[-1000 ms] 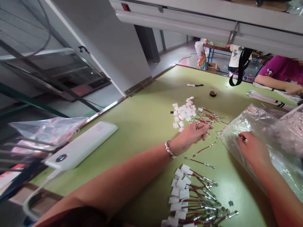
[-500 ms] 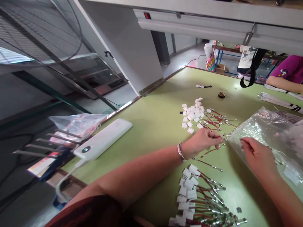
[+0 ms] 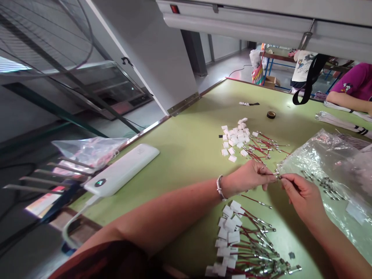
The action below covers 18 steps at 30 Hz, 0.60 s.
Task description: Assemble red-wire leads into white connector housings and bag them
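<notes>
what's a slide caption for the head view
Small metal parts held between left hand and right hand, near red wires on a green table.

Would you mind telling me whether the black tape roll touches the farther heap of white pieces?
Apart: the head view shows green tabletop between the black tape roll and the white pieces.

Assembly workshop: green worktable (image 3: 186,143), heaped red wires (image 3: 252,254), co-worker's purple sleeve (image 3: 357,82).
</notes>
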Tool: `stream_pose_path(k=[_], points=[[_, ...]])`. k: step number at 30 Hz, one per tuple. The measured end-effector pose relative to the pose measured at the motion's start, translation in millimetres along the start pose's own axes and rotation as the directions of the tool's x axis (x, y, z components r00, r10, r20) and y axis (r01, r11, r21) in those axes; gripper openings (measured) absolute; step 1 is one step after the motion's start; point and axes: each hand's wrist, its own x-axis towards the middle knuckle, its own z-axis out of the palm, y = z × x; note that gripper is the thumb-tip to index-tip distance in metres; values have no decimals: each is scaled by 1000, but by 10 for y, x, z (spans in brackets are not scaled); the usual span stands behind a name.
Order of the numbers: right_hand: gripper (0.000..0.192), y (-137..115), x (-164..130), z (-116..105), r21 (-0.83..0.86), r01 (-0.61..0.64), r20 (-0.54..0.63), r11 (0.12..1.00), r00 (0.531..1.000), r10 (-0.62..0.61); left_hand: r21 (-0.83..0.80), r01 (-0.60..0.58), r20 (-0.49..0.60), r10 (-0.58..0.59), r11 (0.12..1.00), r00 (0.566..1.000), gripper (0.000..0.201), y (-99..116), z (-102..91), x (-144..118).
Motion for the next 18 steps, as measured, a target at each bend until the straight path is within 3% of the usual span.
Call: stream_pose_path(k=[3, 5, 7, 9, 12, 15, 18], points=[[22, 16, 19, -10, -105, 141, 47, 984, 990, -136, 48, -17, -44, 19, 999, 999, 30, -14, 15, 2], [22, 17, 22, -15, -148, 205, 101, 967, 976, -191, 189, -96, -82, 113, 977, 990, 26, -34, 20, -4], [23, 6, 11, -9, -134, 192, 156, 972, 973, -170, 399, -215, -51, 256, 891, 965, 22, -60, 15, -13], [25, -7, -9, 16, -88, 123, 185, 988, 977, -106, 540, -313, 48, 342, 782, 938, 22, -85, -5, -15], [30, 2, -33, 79, -87, 78, 176, 993, 983, -62, 586, -355, 139, 341, 729, 930, 24, -87, -65, 12], [27, 38, -41, 134, -202, 128, 161, 971, 982, -96, 598, -394, 156, 381, 698, 911, 30, -30, -147, 56], [28, 50, -51, 138, -296, 197, 207, 935, 969, -138, 547, -392, 12, 461, 740, 887, 35, 36, -207, 74]])
